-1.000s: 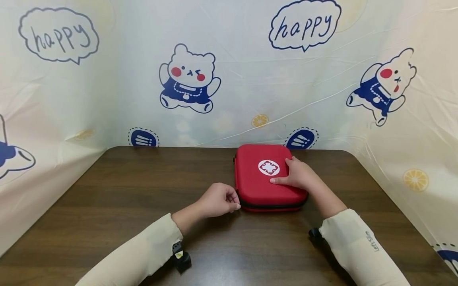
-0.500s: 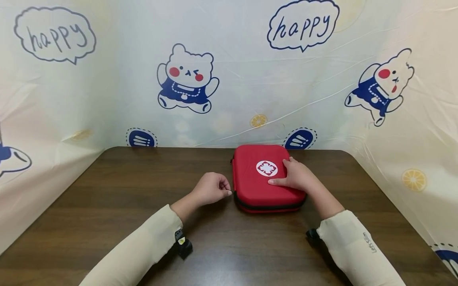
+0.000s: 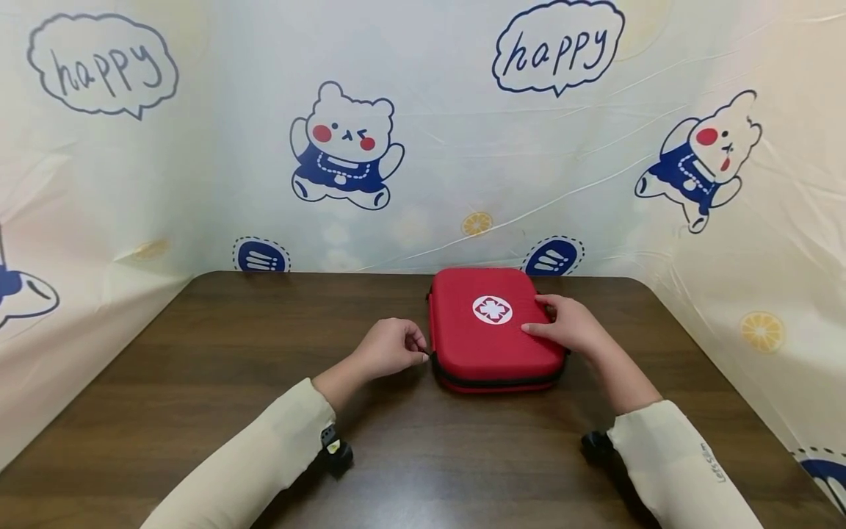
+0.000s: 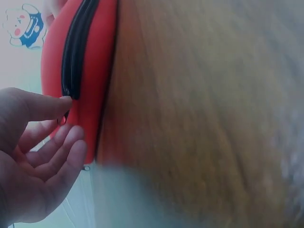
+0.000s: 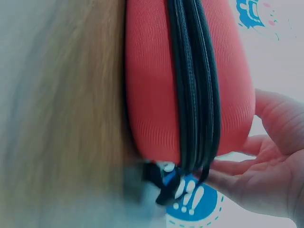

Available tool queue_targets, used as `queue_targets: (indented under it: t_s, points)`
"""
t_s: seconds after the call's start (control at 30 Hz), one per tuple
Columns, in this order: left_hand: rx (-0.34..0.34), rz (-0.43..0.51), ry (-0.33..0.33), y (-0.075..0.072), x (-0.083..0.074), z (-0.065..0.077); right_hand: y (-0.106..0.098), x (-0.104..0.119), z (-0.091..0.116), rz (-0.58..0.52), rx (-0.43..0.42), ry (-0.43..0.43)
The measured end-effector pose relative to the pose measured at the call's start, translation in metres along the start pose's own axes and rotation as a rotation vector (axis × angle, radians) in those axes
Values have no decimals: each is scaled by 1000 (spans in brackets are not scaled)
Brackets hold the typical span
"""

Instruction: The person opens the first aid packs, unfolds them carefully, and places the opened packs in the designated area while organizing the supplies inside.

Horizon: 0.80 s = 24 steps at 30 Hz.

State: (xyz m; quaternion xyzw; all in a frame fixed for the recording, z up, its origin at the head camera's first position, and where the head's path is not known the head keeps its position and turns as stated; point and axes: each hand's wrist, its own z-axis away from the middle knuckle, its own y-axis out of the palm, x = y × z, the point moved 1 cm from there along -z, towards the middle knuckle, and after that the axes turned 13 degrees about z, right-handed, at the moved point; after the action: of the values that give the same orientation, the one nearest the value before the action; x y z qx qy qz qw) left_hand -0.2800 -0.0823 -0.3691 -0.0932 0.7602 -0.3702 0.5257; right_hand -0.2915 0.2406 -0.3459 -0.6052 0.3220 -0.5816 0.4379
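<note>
A red zip-up case with a white cross emblem on its lid lies closed on the brown table. At its near left corner my left hand pinches the zipper pull between thumb and fingers. The black zipper runs around the case side. My right hand rests at the lid's right side, thumb on top and fingers extended over the far right edge. In the right wrist view, a black strap hangs from the case's end, close to those fingers.
The wooden table extends left and in front of the case. A printed cloth with bears and lettering stands behind the table and along both sides. Each sleeve cuff has a black wrist camera under it.
My left hand has moved away from me along the case's left side, its fingers at the zipper. My right hand has slid rightward on the lid. The case stays about where it was.
</note>
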Motion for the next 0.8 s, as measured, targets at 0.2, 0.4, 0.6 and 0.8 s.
queue_targets:
  t_s: [0.2, 0.4, 0.6, 0.8]
  points:
    - [-57, 45, -20, 2, -18, 1, -6, -15, 12, -77, 25, 62]
    - [-38, -38, 48, 12, -42, -1, -10, -30, 26, -237, 158, 35]
    - [46, -137, 62, 26, -54, -6, -11, -46, 33, -358, 296, -29]
    - [103, -261, 70, 36, -59, -9, -4, -56, 36, -316, 333, -106]
